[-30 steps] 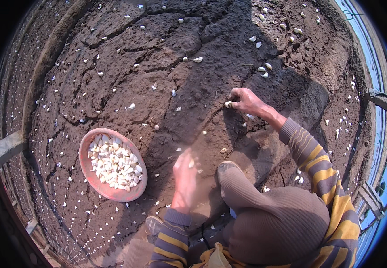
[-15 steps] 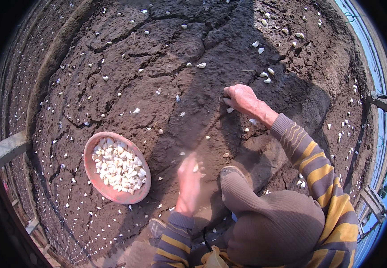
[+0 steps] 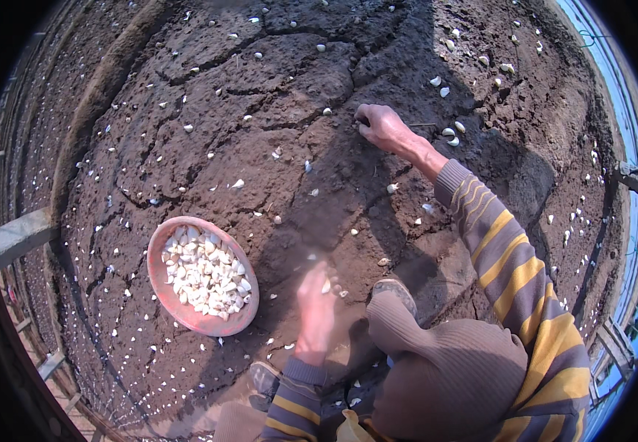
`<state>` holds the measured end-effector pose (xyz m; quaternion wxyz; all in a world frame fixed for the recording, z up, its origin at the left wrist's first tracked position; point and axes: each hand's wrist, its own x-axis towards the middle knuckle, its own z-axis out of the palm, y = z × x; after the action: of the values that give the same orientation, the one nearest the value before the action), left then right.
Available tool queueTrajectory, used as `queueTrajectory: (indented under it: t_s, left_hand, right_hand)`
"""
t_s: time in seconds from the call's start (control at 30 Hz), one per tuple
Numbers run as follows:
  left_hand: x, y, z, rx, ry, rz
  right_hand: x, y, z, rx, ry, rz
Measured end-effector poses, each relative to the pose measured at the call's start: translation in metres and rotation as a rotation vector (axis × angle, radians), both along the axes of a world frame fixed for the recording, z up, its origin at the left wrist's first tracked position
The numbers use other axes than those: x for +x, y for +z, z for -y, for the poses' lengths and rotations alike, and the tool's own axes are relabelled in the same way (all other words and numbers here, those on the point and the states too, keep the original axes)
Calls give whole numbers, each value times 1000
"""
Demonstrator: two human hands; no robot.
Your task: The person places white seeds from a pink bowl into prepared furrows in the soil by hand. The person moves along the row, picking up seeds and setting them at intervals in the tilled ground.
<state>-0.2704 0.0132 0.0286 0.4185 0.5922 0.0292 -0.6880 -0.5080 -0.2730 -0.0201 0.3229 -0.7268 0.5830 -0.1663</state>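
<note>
My right hand (image 3: 390, 131) is low over the dark soil, its fingers pinched together at the surface, closed over a garlic clove that they mostly hide. My left hand (image 3: 317, 303) is nearer to me, blurred by motion, its fingers curled around garlic cloves; one pale clove (image 3: 326, 286) shows at its fingers. To its left, an oval reddish bowl (image 3: 158, 286) full of peeled-looking white garlic cloves (image 3: 207, 272) rests on the soil. A single clove (image 3: 393, 188) sits in the soil below my right hand.
Cracked soil (image 3: 208, 155) spreads all around, dotted with scattered cloves in rough rows. My shoe (image 3: 395, 293) and bent knee (image 3: 451, 368) are close by. Wooden bars (image 3: 20, 237) edge the bed at the left; rails and blue sheeting (image 3: 632, 96) border the right.
My right hand has moved away and left from the clove now showing in the soil, over another that lay farther off. My left hand stays near the bowl. The view has shifted slightly.
</note>
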Motion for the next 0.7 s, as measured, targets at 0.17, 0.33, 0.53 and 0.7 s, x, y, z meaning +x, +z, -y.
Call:
queueTrajectory:
  t_s: [0.17, 0.33, 0.53, 0.7]
  left_hand:
    - [-8, -4, -2, 52, -12, -11]
    - [-17, 0, 8, 79, -34, -6]
    - [-24, 17, 25, 92, -114, 18]
    - [-16, 23, 29, 77, -54, -31]
  right_hand:
    - [-13, 2, -34, -57, 83, -34]
    - [-2, -5, -41, -162, 139, -118]
    - [-7, -13, -45, -172, 167, -281]
    - [-51, 6, -50, -208, -95, -310]
